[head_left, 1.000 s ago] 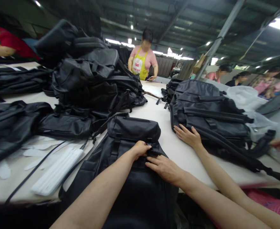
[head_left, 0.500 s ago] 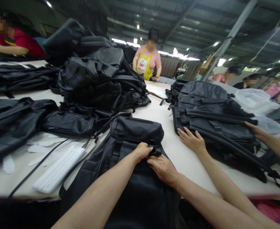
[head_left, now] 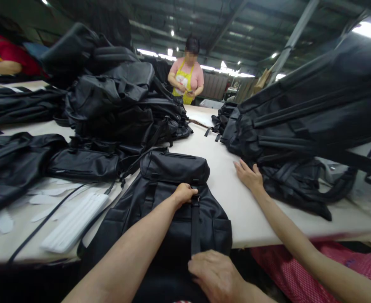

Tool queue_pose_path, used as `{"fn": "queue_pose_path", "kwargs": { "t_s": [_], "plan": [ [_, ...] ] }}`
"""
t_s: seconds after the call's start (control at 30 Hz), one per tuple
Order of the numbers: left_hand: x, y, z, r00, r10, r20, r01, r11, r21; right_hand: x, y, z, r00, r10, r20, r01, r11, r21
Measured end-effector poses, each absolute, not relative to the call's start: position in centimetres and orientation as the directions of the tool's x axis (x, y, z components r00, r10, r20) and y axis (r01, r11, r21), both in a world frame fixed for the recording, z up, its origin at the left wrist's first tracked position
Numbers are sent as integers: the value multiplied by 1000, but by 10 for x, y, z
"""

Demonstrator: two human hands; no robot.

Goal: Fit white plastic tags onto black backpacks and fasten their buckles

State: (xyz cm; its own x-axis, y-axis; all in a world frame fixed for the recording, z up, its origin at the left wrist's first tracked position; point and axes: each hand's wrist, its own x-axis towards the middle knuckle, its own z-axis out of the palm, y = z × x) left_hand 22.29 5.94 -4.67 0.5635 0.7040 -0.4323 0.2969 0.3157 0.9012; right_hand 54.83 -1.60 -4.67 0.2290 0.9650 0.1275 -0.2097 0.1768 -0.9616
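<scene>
The black backpack [head_left: 180, 235] lay front side up at the near edge of the bench [head_left: 251, 223], its rolled top pointing away from the person and its lower part reaching back toward the body. The left arm stretched diagonally forward across the bag, the wrist nearly straight and the back of the left hand [head_left: 184, 194] uppermost; its thumb and forefinger were pinched together at a small dark buckle [head_left: 196, 196] just below the roll, the other fingers folded beneath. The right hand [head_left: 215, 273] was much nearer the body, its forearm coming in low from the right, knuckles up and slightly blurred. Its fingers were curled in tightly at the lower end of a flat black strap [head_left: 195, 227], which ran straight between the two hands; the exact grip underneath was hidden. To the right, a co-worker's hand [head_left: 250, 174] stood with fingers spread beside a tilted black bag [head_left: 299, 113]. Left of the backpack lay a white oblong block [head_left: 74, 223], and beyond it rose a heap of black bags [head_left: 109, 101].
</scene>
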Motion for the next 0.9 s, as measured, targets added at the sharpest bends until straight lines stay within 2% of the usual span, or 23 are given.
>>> {"fn": "queue_pose_path", "kwargs": {
  "t_s": [0.17,0.33,0.47,0.57,0.6,0.63,0.7,0.73,0.8,0.9],
  "plan": [
    [219,58,-47,572,714,-403,307,269,913,545,-9,-39,232,959,162,-67,182,-981],
    [217,48,-39,584,720,-376,286,251,925,507,-17,-3,176,954,243,187,210,-960],
    [205,41,-18,555,768,-320,232,226,946,412,-79,7,25,976,214,353,192,-916],
    [166,49,11,474,853,-218,159,161,974,320,-150,-2,-82,983,165,399,184,-898],
    [146,53,21,430,886,-174,125,132,983,296,-169,-2,-86,984,154,424,176,-888],
    [123,57,32,382,915,-131,87,105,991,279,-182,1,4,985,172,509,146,-848],
    [73,60,50,270,961,-53,18,50,999,275,-185,15,-63,988,144,486,157,-860],
    [50,58,56,182,983,6,-35,0,999,287,-174,24,-167,977,131,424,191,-885],
    [13,48,60,42,998,47,-30,-46,998,331,-135,40,-208,966,154,364,222,-904],
    [-8,25,50,58,998,4,94,-9,996,398,-66,43,-174,967,187,261,229,-938]
  ]
}}
